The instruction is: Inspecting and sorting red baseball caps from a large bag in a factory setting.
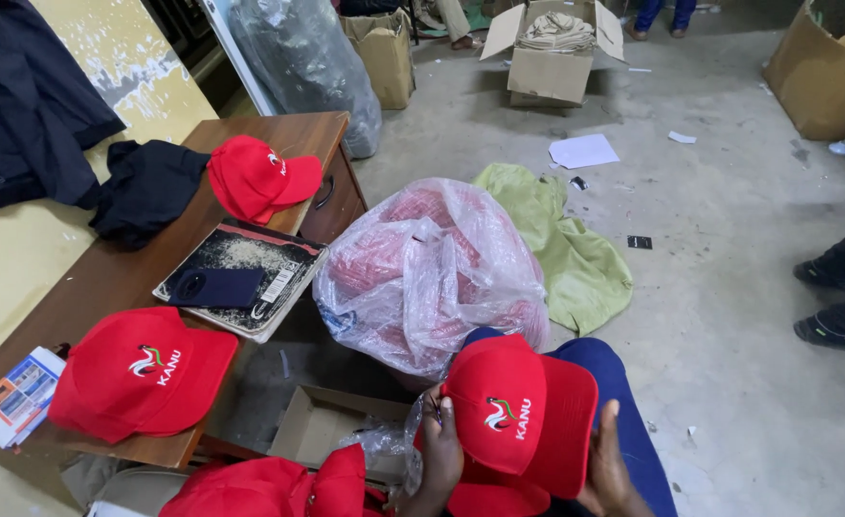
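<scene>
I hold a red cap (523, 412) with a white emblem over my lap, brim toward the right. My left hand (439, 458) grips its left edge, together with a bit of crumpled clear plastic (384, 445). My right hand (609, 464) holds the brim's lower right side. More red caps (269, 490) lie in a pile below my left hand. A big clear plastic bag (427, 268) full of red caps stands on the floor just beyond my knees.
A wooden desk (106, 278) on the left carries two red caps (140, 371) (258, 177), a dark phone on a book (240, 278), a dark cloth and a booklet. An open cardboard box (322, 421), a green cloth (566, 249), further boxes and another person's shoes (839, 297) are on the concrete floor.
</scene>
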